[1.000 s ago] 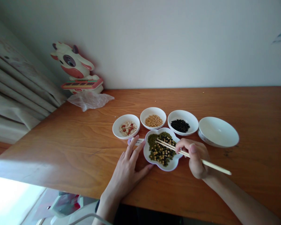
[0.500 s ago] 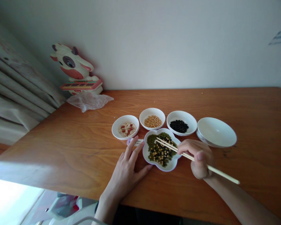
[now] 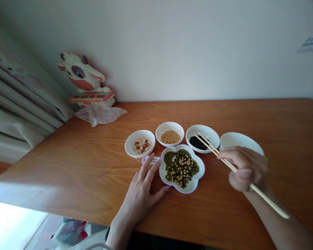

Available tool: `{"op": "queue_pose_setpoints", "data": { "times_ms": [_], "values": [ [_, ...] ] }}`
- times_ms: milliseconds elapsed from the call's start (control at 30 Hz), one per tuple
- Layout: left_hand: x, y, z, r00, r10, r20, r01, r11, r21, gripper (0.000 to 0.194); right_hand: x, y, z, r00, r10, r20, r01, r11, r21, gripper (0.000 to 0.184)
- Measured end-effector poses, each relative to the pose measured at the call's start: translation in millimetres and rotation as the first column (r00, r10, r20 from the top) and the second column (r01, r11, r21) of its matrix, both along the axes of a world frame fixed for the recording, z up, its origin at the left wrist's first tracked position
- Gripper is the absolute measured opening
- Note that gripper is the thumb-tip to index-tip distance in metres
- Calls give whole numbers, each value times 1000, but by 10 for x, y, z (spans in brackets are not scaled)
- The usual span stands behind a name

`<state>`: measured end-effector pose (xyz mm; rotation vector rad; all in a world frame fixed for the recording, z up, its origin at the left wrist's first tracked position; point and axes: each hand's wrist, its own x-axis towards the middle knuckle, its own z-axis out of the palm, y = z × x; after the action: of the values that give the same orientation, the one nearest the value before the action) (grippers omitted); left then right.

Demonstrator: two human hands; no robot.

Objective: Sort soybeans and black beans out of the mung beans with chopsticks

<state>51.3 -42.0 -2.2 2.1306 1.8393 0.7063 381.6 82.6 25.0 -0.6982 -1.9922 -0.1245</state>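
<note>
My right hand (image 3: 246,166) is closed around a pair of wooden chopsticks (image 3: 229,165), whose tips are over the bowl of black beans (image 3: 214,137). Whether anything is between the tips is too small to tell. My left hand (image 3: 143,189) rests with spread fingers at the left edge of a flower-shaped white dish (image 3: 197,182). That dish holds green, black and yellow beans mixed together. Behind it stand a bowl of yellow soybeans (image 3: 170,134) and a bowl of pale and reddish seeds (image 3: 141,144). A fourth white bowl (image 3: 237,139) is partly hidden behind my right hand.
A cow-shaped toy keyboard (image 3: 87,80) leans by the wall at the back left, with a crumpled clear plastic bag (image 3: 100,114) before it. A small white label (image 3: 153,160) lies by my left fingertips. Grey curtains (image 3: 21,100) hang at the left.
My right hand has moved right, carrying the chopstick tips from the flower-shaped dish to over the black bean bowl. My left hand stays at the dish.
</note>
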Motion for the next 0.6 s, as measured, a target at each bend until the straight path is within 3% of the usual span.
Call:
{"op": "queue_pose_setpoints", "data": {
  "times_ms": [133,233,400,600],
  "values": [
    [6,11,-9,1000,1,9,0,1000,-7,80,-37,-10,19,1000,-16,-3,16,1000,-21,65],
    [8,13,-13,1000,0,8,0,1000,-6,79,-137,-64,8,989,70,-133,-87,988,-129,69],
    [10,3,0,1000,-1,-1,1,1000,-5,80,-355,-194,-65,949,191,-249,-274,892,-359,68],
    [17,3,14,1000,0,-6,0,1000,-2,81,-458,-268,-132,961,219,-170,-277,793,-542,58]
  ]
}}
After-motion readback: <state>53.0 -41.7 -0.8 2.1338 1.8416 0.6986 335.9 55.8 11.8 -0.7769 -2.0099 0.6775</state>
